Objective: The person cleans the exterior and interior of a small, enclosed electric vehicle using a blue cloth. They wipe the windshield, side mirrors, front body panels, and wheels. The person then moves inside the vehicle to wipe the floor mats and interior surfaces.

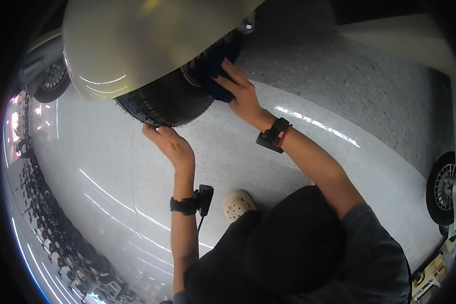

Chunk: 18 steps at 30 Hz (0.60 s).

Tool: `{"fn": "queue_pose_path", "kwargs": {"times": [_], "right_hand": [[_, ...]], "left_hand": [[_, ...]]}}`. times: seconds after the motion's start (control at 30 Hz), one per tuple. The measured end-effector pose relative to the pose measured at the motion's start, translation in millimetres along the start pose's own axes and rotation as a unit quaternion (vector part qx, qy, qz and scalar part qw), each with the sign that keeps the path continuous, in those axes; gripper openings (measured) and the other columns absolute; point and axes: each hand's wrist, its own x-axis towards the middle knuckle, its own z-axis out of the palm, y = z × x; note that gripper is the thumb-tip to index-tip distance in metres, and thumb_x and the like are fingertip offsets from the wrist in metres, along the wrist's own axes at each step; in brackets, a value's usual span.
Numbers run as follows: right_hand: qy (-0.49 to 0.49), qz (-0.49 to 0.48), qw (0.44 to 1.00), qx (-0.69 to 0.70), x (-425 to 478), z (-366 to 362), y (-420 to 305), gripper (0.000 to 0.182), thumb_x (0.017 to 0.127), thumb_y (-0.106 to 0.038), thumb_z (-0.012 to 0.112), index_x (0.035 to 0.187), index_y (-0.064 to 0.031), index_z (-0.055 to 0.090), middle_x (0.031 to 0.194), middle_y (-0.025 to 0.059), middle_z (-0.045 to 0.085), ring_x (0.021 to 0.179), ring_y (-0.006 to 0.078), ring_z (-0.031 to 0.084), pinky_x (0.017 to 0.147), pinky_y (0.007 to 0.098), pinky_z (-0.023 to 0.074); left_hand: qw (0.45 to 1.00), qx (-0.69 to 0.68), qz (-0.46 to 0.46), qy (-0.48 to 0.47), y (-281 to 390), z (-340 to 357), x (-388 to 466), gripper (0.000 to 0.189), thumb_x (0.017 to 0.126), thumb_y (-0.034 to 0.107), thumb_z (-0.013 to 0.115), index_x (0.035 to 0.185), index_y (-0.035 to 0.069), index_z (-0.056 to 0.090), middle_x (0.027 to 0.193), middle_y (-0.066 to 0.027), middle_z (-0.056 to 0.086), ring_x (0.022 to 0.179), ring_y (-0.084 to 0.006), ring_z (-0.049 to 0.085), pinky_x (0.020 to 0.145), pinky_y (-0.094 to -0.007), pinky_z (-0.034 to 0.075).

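Observation:
A black rubber tyre [171, 102] shows beneath the rounded, pale glossy body panel [136, 45] of a vehicle. My left hand [174, 148] touches the lower edge of its tread with thumb and fingers; whether it grips cannot be made out. In my right hand [245, 95] is a dark blue cloth [218, 89], pressed to the side of the wheel. Part of the rim [190, 78] peeks out beside the cloth, and the panel hides the wheel's upper part. Both wrists wear black strapped devices; a cable hangs from the left one [204, 199].
Another vehicle's wheel [53, 78] is at the upper left. A pale vehicle with a spoked wheel [442, 193] stands at the right. Several two-wheelers [72, 262] line the left side. My beige clog [238, 205] is on the glossy speckled floor [110, 159].

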Motion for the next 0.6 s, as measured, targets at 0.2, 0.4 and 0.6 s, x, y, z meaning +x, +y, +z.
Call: {"fn": "queue_pose_path", "kwargs": {"times": [0.2,0.4,0.6], "right_hand": [[0.055,0.220,0.968,0.102,-11,-41,38,0.055,0.072,0.009,0.039,0.119,-0.0127,0.058,0.125,0.0183,0.052,0.116,0.0308,0.050,0.098,0.0310,0.0393],[0.113,0.152,0.981,0.048,43,-28,-24,0.055,0.072,0.007,0.049,0.127,-0.0009,0.046,0.129,0.0258,0.043,0.117,0.0399,0.046,0.098,0.0377,0.0400],[-0.009,0.034,0.993,-0.109,27,-16,10,0.076,0.066,0.014,0.059,0.134,0.0033,0.026,0.128,0.0296,0.036,0.115,0.0455,0.042,0.092,0.0444,0.0444]], "left_hand": [[0.999,-0.016,0.000,-0.032,0,-1,-2,0.052,0.098,0.041,0.023,0.118,-0.006,0.031,0.112,-0.0194,0.040,0.105,-0.0270,0.041,0.095,-0.0335,0.029],[0.999,-0.009,0.026,-0.044,-15,1,-3,0.045,0.098,0.029,0.029,0.123,-0.008,0.029,0.116,-0.0202,0.040,0.106,-0.0265,0.043,0.093,-0.0343,0.033],[0.992,-0.020,0.010,-0.126,-19,-5,5,0.045,0.097,0.026,0.035,0.124,-0.009,0.029,0.118,-0.0207,0.040,0.109,-0.0271,0.043,0.096,-0.0349,0.033]]}}
